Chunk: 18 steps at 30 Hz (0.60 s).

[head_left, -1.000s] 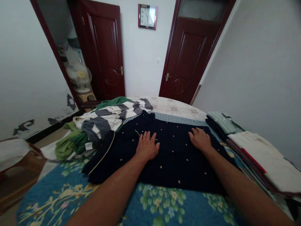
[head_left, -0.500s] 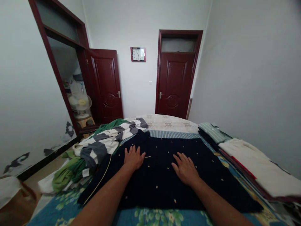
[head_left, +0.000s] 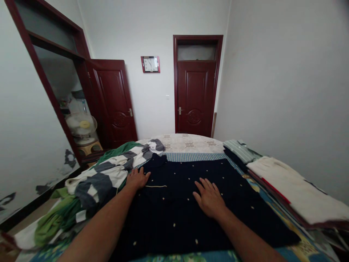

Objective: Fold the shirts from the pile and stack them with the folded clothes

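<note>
A dark navy garment with small pale spots [head_left: 174, 207] lies spread flat over a blue floral cover. At its upper left edge rests my left hand [head_left: 137, 179], palm down with the fingers apart, close to the striped clothes. A thin pale line runs across the fabric just right of that hand. My right hand [head_left: 209, 196] lies flat on the middle right of the garment, its fingers spread. Neither hand grips anything.
Grey-and-white striped clothes [head_left: 106, 174] and green clothes [head_left: 56, 218] are heaped at the left. Folded clothes [head_left: 294, 185] are stacked along the right side. Beyond the garment is a pale patterned surface [head_left: 188, 142]. A fan [head_left: 81, 124] stands past the open doorway.
My left hand has moved left across the garment toward the striped clothes. The garment's left edge has shifted or folded in, and the view has turned slightly right. My right hand remains on the fabric.
</note>
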Available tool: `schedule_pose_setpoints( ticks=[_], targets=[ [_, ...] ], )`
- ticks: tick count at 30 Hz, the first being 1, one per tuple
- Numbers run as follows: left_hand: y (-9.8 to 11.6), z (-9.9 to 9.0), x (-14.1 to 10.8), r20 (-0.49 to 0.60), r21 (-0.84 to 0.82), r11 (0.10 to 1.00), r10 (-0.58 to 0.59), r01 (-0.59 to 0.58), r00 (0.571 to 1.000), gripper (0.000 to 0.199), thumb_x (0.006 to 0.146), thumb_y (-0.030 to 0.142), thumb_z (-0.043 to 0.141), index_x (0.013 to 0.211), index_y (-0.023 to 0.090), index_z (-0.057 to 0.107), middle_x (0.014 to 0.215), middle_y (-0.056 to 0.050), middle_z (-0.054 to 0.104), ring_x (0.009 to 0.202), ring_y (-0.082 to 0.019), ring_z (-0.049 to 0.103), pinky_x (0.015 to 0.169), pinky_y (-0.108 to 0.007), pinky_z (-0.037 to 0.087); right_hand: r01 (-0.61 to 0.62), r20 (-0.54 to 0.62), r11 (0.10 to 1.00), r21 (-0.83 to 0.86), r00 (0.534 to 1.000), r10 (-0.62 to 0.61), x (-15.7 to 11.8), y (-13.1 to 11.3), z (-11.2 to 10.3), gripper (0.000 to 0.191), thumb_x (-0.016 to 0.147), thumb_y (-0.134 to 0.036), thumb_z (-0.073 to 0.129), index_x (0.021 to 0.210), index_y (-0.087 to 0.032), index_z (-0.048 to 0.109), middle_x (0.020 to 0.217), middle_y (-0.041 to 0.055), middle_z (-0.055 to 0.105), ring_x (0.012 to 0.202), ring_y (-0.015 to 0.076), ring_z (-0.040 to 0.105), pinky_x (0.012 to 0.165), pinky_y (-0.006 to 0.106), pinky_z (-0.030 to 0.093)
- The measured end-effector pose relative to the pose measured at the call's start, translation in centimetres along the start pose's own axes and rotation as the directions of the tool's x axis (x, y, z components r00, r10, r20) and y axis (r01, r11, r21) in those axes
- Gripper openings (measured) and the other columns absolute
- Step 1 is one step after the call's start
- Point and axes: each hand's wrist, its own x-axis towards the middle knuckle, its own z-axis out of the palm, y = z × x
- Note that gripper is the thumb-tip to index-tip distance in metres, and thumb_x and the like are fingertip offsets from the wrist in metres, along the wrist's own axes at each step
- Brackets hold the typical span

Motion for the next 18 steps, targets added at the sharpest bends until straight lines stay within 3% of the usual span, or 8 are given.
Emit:
schedule_pose_setpoints(
  ticks=[7, 10, 15, 18],
  targets=[
    [-0.4, 0.0, 2.1, -0.039, -0.023, 1.000, -0.006, 0.005, 0.999, 0.091, 0.099, 0.070, 0.032, 0.160, 0.005, 0.047, 0.167, -0.031, 0.039, 0.155, -0.046, 0.039, 0.122, -0.059, 0.034, -0.066, 0.016, 0.998, 0.008, 0.998, 0.066, 0.9, 2.3, -0.7, 0.068, 0.107, -0.060, 0.032, 0.166, -0.028, 0.044, 0.176, 0.0070, 0.031, 0.164, 0.0311, 0.020, 0.132, 0.056, 0.012],
    [-0.7, -0.3, 2.9, -0.026, -0.020, 0.999, 0.033, -0.033, 0.999, 0.088, 0.098, 0.071, 0.033, 0.151, 0.004, 0.056, 0.158, -0.034, 0.051, 0.146, -0.048, 0.050, 0.116, -0.058, 0.042, -0.146, 0.028, 0.989, -0.014, 0.989, 0.146, 1.7, 4.4, -1.4, 0.068, 0.108, -0.059, 0.033, 0.166, -0.026, 0.042, 0.176, 0.0086, 0.030, 0.164, 0.0314, 0.021, 0.131, 0.057, 0.014],
    [-0.6, -2.1, 4.7, -0.001, 0.052, 0.994, 0.099, -0.099, 0.995, 0.057, 0.093, 0.054, 0.053, 0.127, 0.012, 0.071, 0.129, -0.030, 0.072, 0.119, -0.049, 0.068, 0.098, -0.061, 0.052, -0.225, 0.050, 0.973, -0.052, 0.973, 0.227, 4.4, 8.3, -2.9, 0.067, 0.107, -0.057, 0.035, 0.165, -0.024, 0.043, 0.176, 0.0117, 0.030, 0.162, 0.0326, 0.026, 0.128, 0.059, 0.024],
    [0.5, -3.0, 5.8, -0.036, -0.083, 0.985, 0.151, -0.153, 0.988, 0.048, 0.085, 0.041, 0.066, 0.125, 0.014, 0.069, 0.125, -0.027, 0.074, 0.118, -0.047, 0.069, 0.099, -0.057, 0.052, -0.253, 0.043, 0.962, -0.105, 0.965, 0.259, 6.7, 10.8, -4.3, 0.062, 0.107, -0.050, 0.039, 0.161, -0.021, 0.049, 0.171, 0.0156, 0.038, 0.154, 0.0353, 0.040, 0.122, 0.058, 0.035]
  ],
)
